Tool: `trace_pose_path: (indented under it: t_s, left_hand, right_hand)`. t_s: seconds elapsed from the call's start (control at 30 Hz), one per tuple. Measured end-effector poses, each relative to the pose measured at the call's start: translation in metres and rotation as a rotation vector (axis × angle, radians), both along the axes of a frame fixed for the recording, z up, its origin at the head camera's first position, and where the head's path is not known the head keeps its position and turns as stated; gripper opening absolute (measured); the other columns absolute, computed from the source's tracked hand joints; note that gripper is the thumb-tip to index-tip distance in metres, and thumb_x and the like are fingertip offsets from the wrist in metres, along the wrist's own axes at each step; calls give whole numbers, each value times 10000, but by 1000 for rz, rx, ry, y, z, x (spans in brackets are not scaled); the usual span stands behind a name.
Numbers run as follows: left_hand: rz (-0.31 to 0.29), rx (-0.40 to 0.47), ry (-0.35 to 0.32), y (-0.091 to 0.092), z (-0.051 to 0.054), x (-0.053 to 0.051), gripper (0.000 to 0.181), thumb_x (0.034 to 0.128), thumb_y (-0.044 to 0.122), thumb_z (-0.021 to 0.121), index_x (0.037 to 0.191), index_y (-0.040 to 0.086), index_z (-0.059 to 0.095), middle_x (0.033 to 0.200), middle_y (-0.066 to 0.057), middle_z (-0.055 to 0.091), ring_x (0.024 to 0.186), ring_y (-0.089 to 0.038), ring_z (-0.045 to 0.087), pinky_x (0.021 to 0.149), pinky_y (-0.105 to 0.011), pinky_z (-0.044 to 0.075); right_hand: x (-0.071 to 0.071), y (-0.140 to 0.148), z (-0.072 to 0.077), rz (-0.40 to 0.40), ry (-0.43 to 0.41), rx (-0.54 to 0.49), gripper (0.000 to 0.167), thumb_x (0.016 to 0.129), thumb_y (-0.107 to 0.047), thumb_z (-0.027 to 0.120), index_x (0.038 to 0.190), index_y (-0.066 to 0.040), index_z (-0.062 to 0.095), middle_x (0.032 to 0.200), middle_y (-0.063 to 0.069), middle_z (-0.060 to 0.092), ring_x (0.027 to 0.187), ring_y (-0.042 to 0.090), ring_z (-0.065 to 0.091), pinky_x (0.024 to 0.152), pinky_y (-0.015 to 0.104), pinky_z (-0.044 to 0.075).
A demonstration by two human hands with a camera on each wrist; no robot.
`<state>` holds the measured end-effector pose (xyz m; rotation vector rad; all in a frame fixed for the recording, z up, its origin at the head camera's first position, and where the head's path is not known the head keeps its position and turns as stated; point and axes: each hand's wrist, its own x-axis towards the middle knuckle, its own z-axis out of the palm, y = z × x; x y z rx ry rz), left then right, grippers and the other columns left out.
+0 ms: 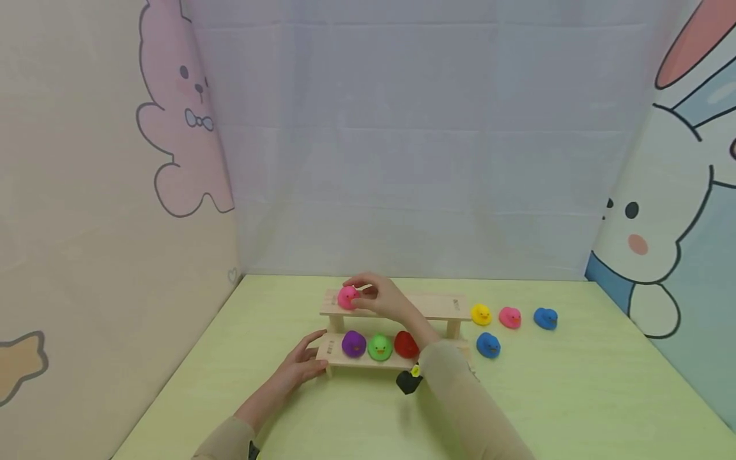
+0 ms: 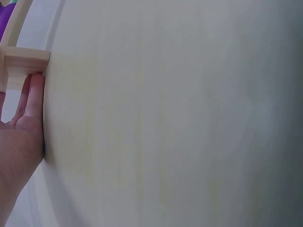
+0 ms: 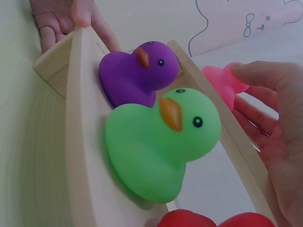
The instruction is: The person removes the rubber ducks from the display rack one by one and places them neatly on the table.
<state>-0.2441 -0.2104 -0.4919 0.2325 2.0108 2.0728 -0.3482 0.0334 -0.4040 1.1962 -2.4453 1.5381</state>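
Note:
A pink duck (image 1: 347, 297) is at the left end of the upper wooden shelf (image 1: 428, 306); my right hand (image 1: 384, 298) pinches it between thumb and fingers, also visible in the right wrist view. On the lower shelf (image 1: 368, 363) sit a purple duck (image 1: 353, 344), a green duck (image 1: 379, 347) and a red duck (image 1: 406, 344), side by side. My left hand (image 1: 299, 364) holds the left end of the lower shelf, thumb at its front edge. In the left wrist view, fingers (image 2: 35, 97) of that hand touch the wooden leg (image 2: 27, 59).
Right of the shelves, on the green table (image 1: 581, 383), are a yellow duck (image 1: 481, 314), another pink duck (image 1: 510, 317) and two blue ducks (image 1: 545, 318). A black object (image 1: 408, 382) with a yellow part shows by the right sleeve.

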Motion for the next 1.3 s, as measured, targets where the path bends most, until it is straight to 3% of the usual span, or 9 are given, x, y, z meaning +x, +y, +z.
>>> trace_pose_path:
  t_s: [0.47,0.87,1.07,1.17,1.3]
  left_hand:
    - [3,-13,-2,0,-2,-2,684,941,74,631,1528,115,284,1382,-261,441,1168,-297,544,972,-395,455]
    - [3,-15,-12,-1,-3,-3,693,936,95,646,1528,117,286,1377,-253,451,1168,-293,542,963,-394,463]
    - [9,-20,-10,-1,-2,-1,693,934,81,644,1526,107,285,1371,-257,454,1161,-290,546,957,-389,466]
    - [10,-22,-10,-1,-2,-1,690,934,83,644,1525,108,288,1363,-250,462,1154,-284,551,958,-386,466]
    - [6,-25,-11,-1,-2,-1,687,938,93,644,1525,117,288,1363,-238,466,1151,-275,554,964,-388,463]
  right_hand:
    - [0,-1,-2,-17,27,3,351,912,-149,710,1248,-81,631,1188,43,629,1100,247,593,931,304,483]
    - [2,-1,0,-25,-43,-60,374,880,-83,736,1237,-98,625,1263,60,606,1104,251,610,903,310,504]
    - [1,-1,0,-2,-38,-65,363,885,-88,733,1233,-86,630,1181,76,634,1033,265,630,861,306,524]
    - [4,0,3,10,-44,-67,371,886,-71,727,1239,-39,617,1172,121,630,1028,321,619,859,324,527]
    - [16,3,18,26,-79,-72,376,883,-38,717,1237,6,597,1170,169,618,1015,353,620,856,323,528]
